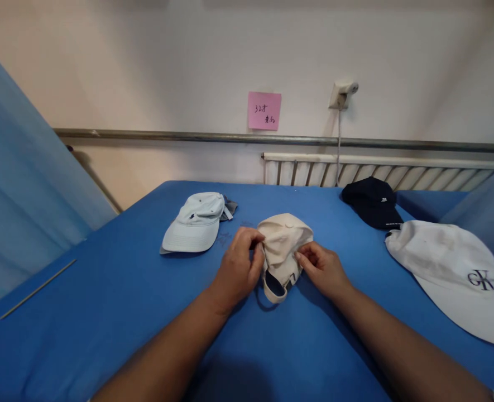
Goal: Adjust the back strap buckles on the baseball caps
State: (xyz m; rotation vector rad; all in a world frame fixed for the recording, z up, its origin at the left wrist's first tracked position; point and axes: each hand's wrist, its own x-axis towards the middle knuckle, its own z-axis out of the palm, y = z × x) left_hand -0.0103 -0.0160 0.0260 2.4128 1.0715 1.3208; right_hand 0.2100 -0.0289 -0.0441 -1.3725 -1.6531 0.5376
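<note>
A beige baseball cap point(286, 229) rests on the blue-covered bed in front of me, its back strap and dark inner band turned toward me. My left hand point(240, 265) pinches the cap's left side between thumb and fingers. On the opposite side, my right hand point(322, 268) grips the fabric near the back opening with thumb and forefinger. The crown is partly folded in, and the brim is hidden. Left of my hands lies a pale blue cap point(194, 220) with a small dark logo.
A white cap with "CK" lettering point(447, 251) and a black cap point(371, 201) lie on the right. A thin stick point(37, 289) is at the left. Behind the blue sheet point(116, 312) are a metal rail point(180, 135), a radiator point(305, 167) and a socket point(339, 96); a blue curtain point(20, 167) hangs left.
</note>
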